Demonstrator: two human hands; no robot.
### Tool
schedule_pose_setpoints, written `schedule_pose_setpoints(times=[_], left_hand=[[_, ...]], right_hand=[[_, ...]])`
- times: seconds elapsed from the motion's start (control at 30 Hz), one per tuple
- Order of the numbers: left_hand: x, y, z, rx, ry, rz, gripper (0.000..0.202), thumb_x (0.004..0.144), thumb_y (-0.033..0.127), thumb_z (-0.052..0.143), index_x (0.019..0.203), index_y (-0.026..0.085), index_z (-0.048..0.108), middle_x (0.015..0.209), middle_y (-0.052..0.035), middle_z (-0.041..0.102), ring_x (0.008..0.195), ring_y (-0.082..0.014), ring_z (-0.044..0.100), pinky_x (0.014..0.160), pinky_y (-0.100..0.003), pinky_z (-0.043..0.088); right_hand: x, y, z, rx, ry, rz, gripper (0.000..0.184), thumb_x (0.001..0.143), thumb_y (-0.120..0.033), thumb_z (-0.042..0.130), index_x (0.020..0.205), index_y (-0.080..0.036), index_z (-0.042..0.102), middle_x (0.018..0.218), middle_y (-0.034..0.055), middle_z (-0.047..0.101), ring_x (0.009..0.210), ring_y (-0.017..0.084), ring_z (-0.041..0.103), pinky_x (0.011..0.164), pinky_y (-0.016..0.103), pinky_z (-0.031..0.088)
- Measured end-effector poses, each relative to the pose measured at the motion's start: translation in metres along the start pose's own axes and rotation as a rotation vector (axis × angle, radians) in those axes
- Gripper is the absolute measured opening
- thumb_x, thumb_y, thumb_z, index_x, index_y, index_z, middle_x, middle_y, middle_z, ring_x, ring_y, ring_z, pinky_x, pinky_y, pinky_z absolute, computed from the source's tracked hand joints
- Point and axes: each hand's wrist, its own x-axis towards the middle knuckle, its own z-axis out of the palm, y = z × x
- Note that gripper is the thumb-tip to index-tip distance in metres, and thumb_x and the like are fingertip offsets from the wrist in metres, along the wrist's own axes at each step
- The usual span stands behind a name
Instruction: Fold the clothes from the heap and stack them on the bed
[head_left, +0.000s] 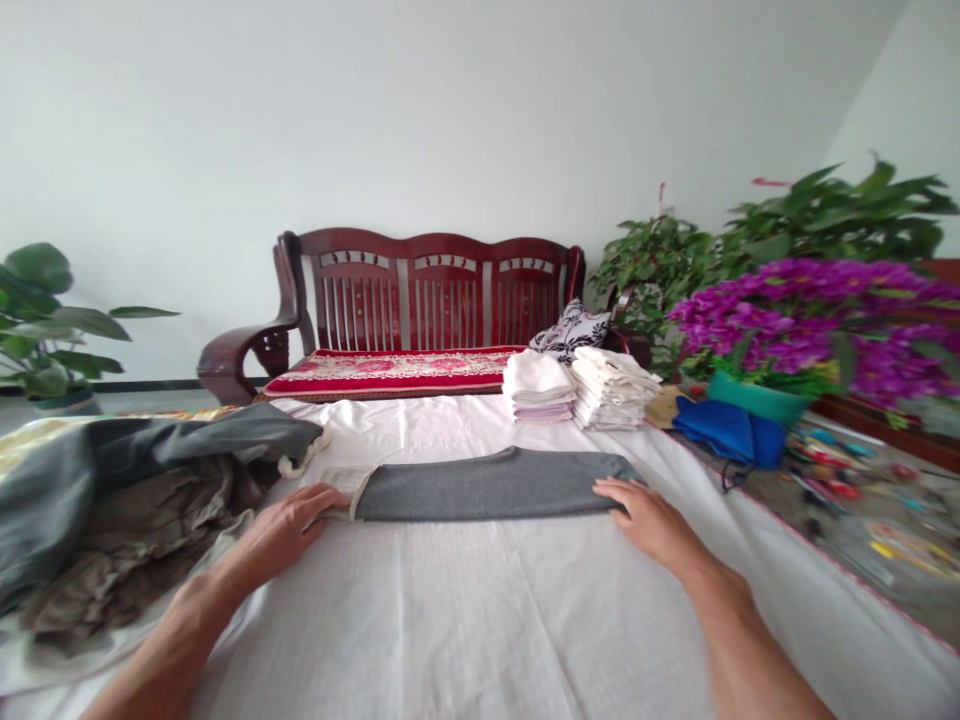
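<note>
A pair of grey trousers point(487, 488), folded lengthwise into a long flat strip, lies across the white sheet point(465, 610). Its left end shows a pale band. My left hand point(296, 515) rests on that pale end, fingers stretched out over the cloth. At the opposite end, my right hand point(649, 515) lies with its fingers flat on the grey fabric and its thumb near the front edge. Left of my left hand is a loose heap of grey and brown clothes point(142, 510), one grey piece draped over the top.
Two folded stacks, white cloths point(538, 385) and cream cloths point(611, 390), stand behind the trousers. A wooden bench point(442, 290) is beyond. At the right are purple flowers point(795, 315), a blue bag point(724, 430) and scattered small items. A potted plant point(56, 320) stands left.
</note>
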Motion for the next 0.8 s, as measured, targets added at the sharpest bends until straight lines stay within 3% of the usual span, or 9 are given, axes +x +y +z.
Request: schedule_pose_setpoints(times=[0.13, 0.43, 0.57, 0.7, 0.8], left_hand=[[0.001, 0.001, 0.002, 0.064, 0.038, -0.009, 0.042, 0.082, 0.015, 0.047, 0.115, 0.03, 0.069, 0.121, -0.0008, 0.071, 0.109, -0.0198, 0.068, 0.091, -0.026, 0.052], [0.007, -0.001, 0.015, 0.135, 0.169, -0.055, 0.023, 0.088, 0.028, 0.048, 0.097, 0.024, 0.069, 0.1, -0.0052, 0.075, 0.097, -0.0243, 0.069, 0.091, -0.035, 0.052], [0.007, -0.012, 0.017, 0.059, 0.247, -0.08, 0.021, 0.087, 0.035, 0.052, 0.093, 0.023, 0.068, 0.102, -0.0075, 0.075, 0.1, -0.0261, 0.069, 0.092, -0.038, 0.052], [0.009, -0.013, 0.011, -0.081, 0.377, -0.087, 0.025, 0.086, 0.043, 0.054, 0.095, 0.023, 0.067, 0.108, -0.0096, 0.074, 0.108, -0.0273, 0.067, 0.099, -0.038, 0.05], [0.01, -0.005, -0.002, -0.225, 0.453, -0.194, 0.031, 0.085, 0.05, 0.057, 0.097, 0.023, 0.066, 0.1, -0.0066, 0.075, 0.096, -0.025, 0.069, 0.09, -0.033, 0.053]], right_hand=[[-0.004, 0.005, -0.003, -0.109, 0.042, 0.047, 0.07, 0.07, 0.005, 0.041, 0.127, -0.021, 0.07, 0.136, 0.0081, 0.067, 0.13, 0.023, 0.058, 0.113, 0.042, 0.045], [0.007, -0.006, -0.006, -0.137, 0.164, 0.053, 0.049, 0.077, -0.002, 0.046, 0.11, -0.024, 0.076, 0.117, 0.0058, 0.075, 0.115, 0.023, 0.067, 0.102, 0.038, 0.051], [0.014, -0.002, -0.004, -0.092, 0.24, 0.027, 0.042, 0.079, -0.006, 0.044, 0.101, -0.024, 0.075, 0.104, 0.0051, 0.077, 0.101, 0.023, 0.069, 0.094, 0.039, 0.054], [0.021, -0.001, -0.009, -0.016, 0.418, 0.066, 0.038, 0.08, -0.011, 0.043, 0.1, -0.023, 0.073, 0.102, 0.0068, 0.076, 0.101, 0.025, 0.067, 0.095, 0.041, 0.052], [0.026, -0.001, -0.025, 0.114, 0.497, 0.166, 0.035, 0.081, -0.017, 0.044, 0.101, -0.023, 0.071, 0.104, 0.0079, 0.075, 0.104, 0.027, 0.067, 0.097, 0.041, 0.05]])
